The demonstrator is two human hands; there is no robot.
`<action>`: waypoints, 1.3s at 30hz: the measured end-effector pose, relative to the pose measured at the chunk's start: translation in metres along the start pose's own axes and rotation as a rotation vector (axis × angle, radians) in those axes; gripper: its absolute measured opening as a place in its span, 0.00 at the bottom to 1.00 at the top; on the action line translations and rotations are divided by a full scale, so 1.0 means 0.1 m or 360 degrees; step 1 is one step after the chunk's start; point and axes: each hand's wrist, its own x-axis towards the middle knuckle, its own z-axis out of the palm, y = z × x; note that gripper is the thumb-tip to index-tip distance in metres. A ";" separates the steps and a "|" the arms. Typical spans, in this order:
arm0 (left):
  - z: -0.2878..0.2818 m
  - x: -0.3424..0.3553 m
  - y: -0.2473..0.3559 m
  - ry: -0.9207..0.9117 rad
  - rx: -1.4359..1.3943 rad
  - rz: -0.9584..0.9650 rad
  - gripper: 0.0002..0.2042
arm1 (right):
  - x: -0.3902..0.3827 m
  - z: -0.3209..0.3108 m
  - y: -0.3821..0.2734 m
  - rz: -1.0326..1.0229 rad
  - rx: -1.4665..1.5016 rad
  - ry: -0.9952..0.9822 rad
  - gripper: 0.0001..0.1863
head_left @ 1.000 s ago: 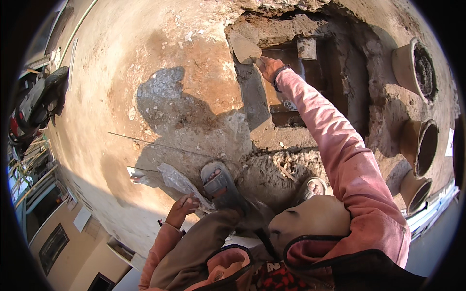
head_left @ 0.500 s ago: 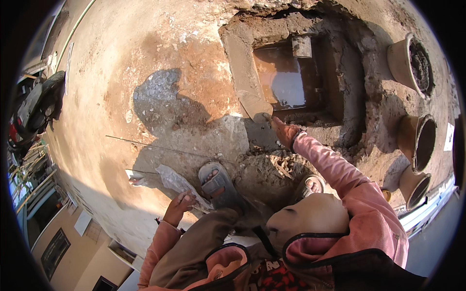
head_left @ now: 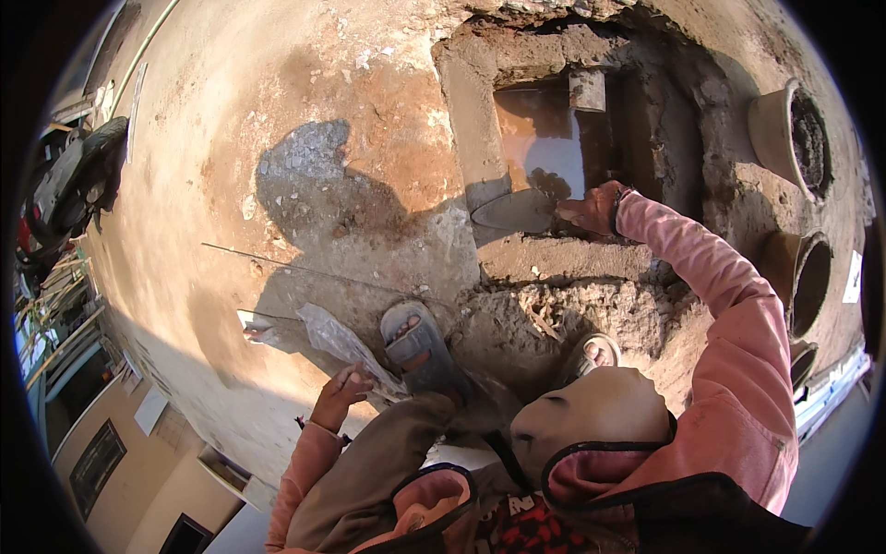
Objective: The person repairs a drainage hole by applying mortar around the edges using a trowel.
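My right hand [head_left: 592, 210] is closed round the handle of a trowel [head_left: 515, 212]. Its grey blade points left over the near left corner of a square mortar-lined pit [head_left: 475, 120]. Brownish water [head_left: 554, 159] lies at the bottom, reflecting the light, and a short pale pipe [head_left: 587, 90] juts in at the far wall. Beside my left knee hangs my left hand [head_left: 343, 395], its fingers loosely bent and apart, with nothing visible in them. A crumpled clear plastic bag [head_left: 334, 336] lies right by its fingertips.
Several buckets stand along the right, one holding grey mortar [head_left: 808, 138]. Broken soil [head_left: 544, 319] edges the pit near my sandalled feet [head_left: 415, 346]. A thin rod [head_left: 305, 270] crosses the ground on the left, and a motorcycle [head_left: 74, 194] stands at the far left.
My right hand has moved right with the trowel, whose blade now lies more sideways across the pit's near corner. My left hand stays in place. The view has shifted slightly.
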 end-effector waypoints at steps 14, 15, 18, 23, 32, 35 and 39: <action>0.04 -0.08 -0.02 0.0034 0.0034 -0.0023 0.27 | 1.23 -1.02 1.16 0.0873 -0.0484 -0.0590 0.36; 0.05 -0.08 0.00 0.0028 0.0034 -0.0008 0.27 | 1.23 -1.05 1.20 0.0894 -0.0473 -0.0494 0.34; 0.05 -0.09 0.00 0.0020 0.0055 -0.0016 0.27 | 1.24 -1.10 1.27 0.0939 -0.0311 -0.0250 0.29; 0.04 -0.03 -0.01 -0.0007 0.0055 -0.0003 0.27 | 1.29 -0.84 1.41 0.0888 0.0016 0.0069 0.21; -0.02 -0.09 -0.01 0.0025 0.0050 -0.0033 0.27 | 0.35 0.08 -0.18 0.0760 0.1215 0.0283 0.23; -0.03 -0.10 -0.04 0.0046 0.0057 -0.0048 0.26 | 0.20 0.00 -0.38 0.1146 0.2182 0.0370 0.21; 0.04 0.00 0.06 -0.0007 0.0089 -0.0010 0.26 | 0.50 -0.07 0.07 0.1423 0.2959 0.0617 0.14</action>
